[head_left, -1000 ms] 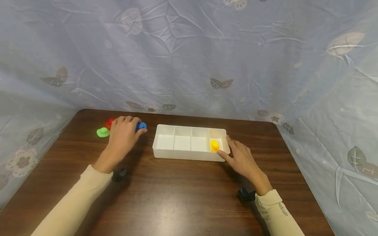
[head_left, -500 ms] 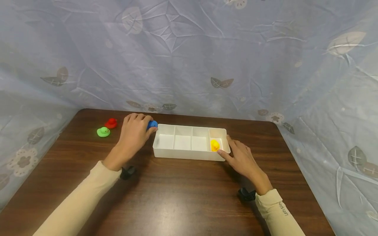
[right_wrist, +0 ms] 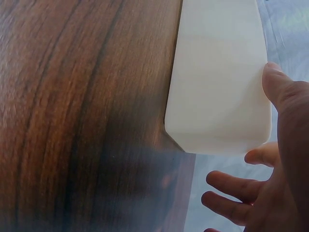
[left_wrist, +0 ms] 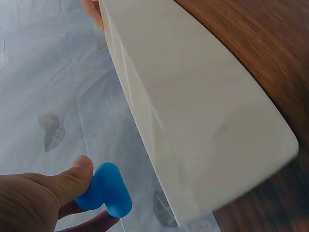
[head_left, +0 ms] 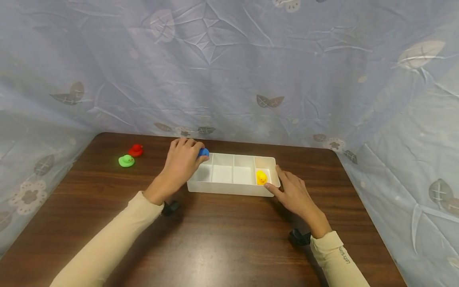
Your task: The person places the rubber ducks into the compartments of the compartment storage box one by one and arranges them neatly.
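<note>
My left hand pinches a blue rubber duck between thumb and fingers, above the leftmost compartment of a white divided tray. In the left wrist view the blue duck shows beside the tray's rim, with the thumb along its side. A yellow rubber duck sits in the rightmost compartment. At that end rests my right hand, its thumb on the front rim. The right wrist view shows its index finger at the tray's end wall and the other fingers spread.
A red rubber duck and a green rubber duck stand close together at the table's back left. The brown wooden table is bordered behind and at both sides by a hanging patterned cloth.
My left hand has carried the blue duck rightward, from near the red and green ducks to over the tray's left end. The right hand and tray have stayed in place.
</note>
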